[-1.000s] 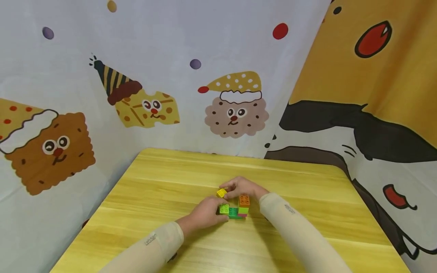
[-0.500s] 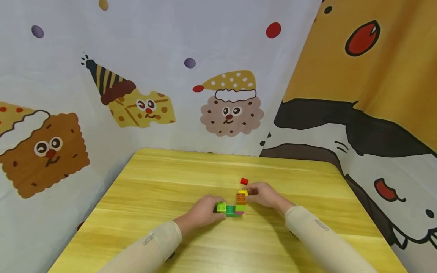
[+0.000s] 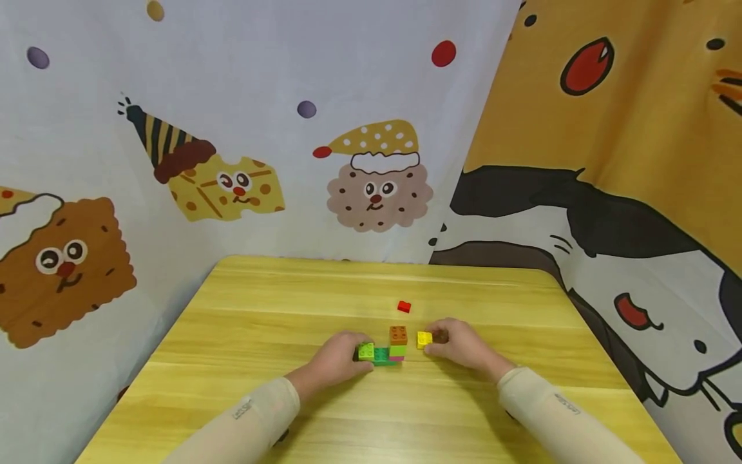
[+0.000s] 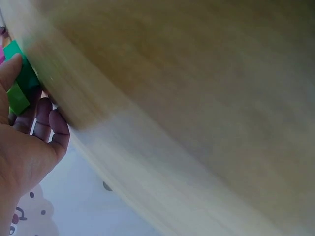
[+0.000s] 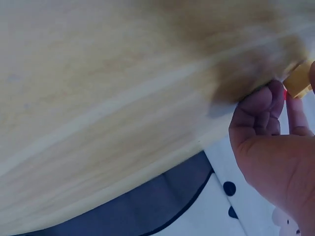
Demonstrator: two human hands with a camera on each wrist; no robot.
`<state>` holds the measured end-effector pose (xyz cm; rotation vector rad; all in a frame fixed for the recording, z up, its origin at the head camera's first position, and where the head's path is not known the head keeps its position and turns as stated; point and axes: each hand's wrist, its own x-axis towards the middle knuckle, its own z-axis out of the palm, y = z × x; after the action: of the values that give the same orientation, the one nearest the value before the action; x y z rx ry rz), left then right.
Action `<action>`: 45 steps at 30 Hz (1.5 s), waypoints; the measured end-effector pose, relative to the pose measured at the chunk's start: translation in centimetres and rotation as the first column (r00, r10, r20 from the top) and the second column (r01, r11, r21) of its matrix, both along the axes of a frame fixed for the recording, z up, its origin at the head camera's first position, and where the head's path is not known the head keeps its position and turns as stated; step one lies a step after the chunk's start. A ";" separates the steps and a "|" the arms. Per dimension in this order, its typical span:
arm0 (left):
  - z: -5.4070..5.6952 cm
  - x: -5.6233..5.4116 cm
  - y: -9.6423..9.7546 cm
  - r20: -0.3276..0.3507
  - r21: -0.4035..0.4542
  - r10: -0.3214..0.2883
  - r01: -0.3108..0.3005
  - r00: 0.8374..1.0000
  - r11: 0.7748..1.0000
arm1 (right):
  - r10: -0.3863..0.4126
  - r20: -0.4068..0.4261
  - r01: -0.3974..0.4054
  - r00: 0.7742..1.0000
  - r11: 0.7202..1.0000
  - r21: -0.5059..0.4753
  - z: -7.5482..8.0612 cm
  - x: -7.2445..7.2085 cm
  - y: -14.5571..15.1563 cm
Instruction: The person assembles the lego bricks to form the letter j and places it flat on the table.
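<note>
In the head view my left hand [image 3: 336,357] grips the left end of a small toy brick build, thumb in front and fingers behind. A lime brick [image 3: 366,350] sits on that end of its dark green base brick [image 3: 382,355]. On the right end rises a stack topped by an orange brick [image 3: 398,334], with lime and pink layers below. Just right of this stack, my right hand [image 3: 462,347] pinches a yellow brick [image 3: 424,339] between thumb and fingers. The right wrist view shows the yellow brick [image 5: 297,81] at the fingertips, partly cut off by the frame edge.
A loose red brick [image 3: 404,307] lies on the wood-grain table [image 3: 278,296] beyond the build. Behind the table's far edge hangs a white and orange cartoon-print curtain [image 3: 261,51].
My right hand has carried the yellow brick from behind the build round to its right side and nearer. The red brick, hidden at first, has come into sight. My left hand keeps its grip.
</note>
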<state>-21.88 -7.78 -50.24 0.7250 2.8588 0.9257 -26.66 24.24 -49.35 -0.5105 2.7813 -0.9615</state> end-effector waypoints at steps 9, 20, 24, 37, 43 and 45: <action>-0.3 -0.1 -0.3 -0.001 0.008 -0.007 0.007 1.000 1.000 | 0.034 -0.001 -0.034 0.999 0.992 -0.121 6.0 0.7 -1.4; -0.5 -0.4 -0.1 -0.029 -0.026 -0.003 0.002 1.000 1.000 | 0.201 -0.049 -0.204 0.978 0.977 -0.056 8.2 1.8 -4.5; -0.5 -0.5 0.0 -0.028 -0.020 -0.010 0.009 1.000 1.000 | 0.205 -0.059 -0.208 0.977 0.977 -0.047 8.0 1.7 -4.6; -0.2 -0.5 -0.1 -0.021 0.002 -0.020 0.020 1.000 1.000 | 0.241 -0.063 -0.244 0.969 0.968 -0.053 8.0 1.9 -4.8; -0.2 -0.4 -0.1 -0.017 0.007 -0.021 0.021 1.000 1.000 | 0.225 0.008 -0.222 0.974 0.966 -0.134 7.5 2.1 -4.8; -0.2 -0.4 -0.1 -0.013 0.005 -0.016 0.016 1.000 1.000 | 0.176 0.081 -0.156 0.981 0.966 -0.206 7.4 2.3 -4.9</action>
<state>-22.27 -7.92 -50.48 0.7564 2.8580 0.9300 -24.37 19.29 -41.96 -0.6920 2.5219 -1.1971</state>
